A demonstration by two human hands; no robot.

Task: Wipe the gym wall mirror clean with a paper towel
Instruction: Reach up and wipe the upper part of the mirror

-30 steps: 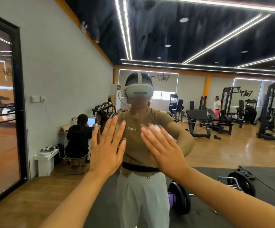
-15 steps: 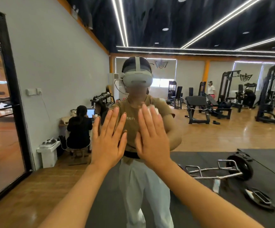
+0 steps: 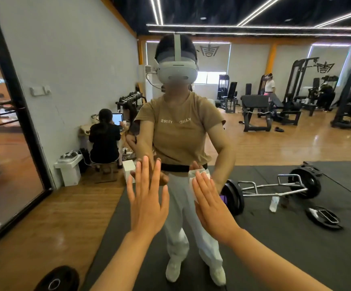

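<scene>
Head view, facing the wall mirror point(image 3: 296, 143); most of the frame is reflection.

Left hand point(image 3: 147, 204): flat against the glass, fingers straight and spread, holding nothing. Its reflected palm meets it just above the fingertips.

Right hand point(image 3: 210, 206): also flat, fingers straight and together, pressing a white paper towel point(image 3: 195, 175) to the mirror. The towel is crumpled, showing past the fingertips and along the thumb side; the rest is hidden under the palm. The hands are side by side, near each other but not touching, both at about the waist of the reflected person.

Reflection behind the hands: a person in a tan T-shirt, black belt and white trousers, wearing a white headset point(image 3: 177, 70), standing on a dark floor mat point(image 3: 275, 238).

Right of the right hand, on the mat: a trap bar point(image 3: 273, 185) loaded with black plates, a small clear bottle point(image 3: 274, 203) beside it, a loose weight plate point(image 3: 323, 217) further right.

Left of the left hand: a seated person in black point(image 3: 104, 139) at a desk point(image 3: 84, 131) with an open laptop point(image 3: 117, 118), back turned. Further left, a black door frame point(image 3: 21, 114).

Below the left forearm, at the bottom edge: another black plate point(image 3: 57, 279) on the wood floor.

Far beyond the right hand: gym machines point(image 3: 350, 95) and benches.
</scene>
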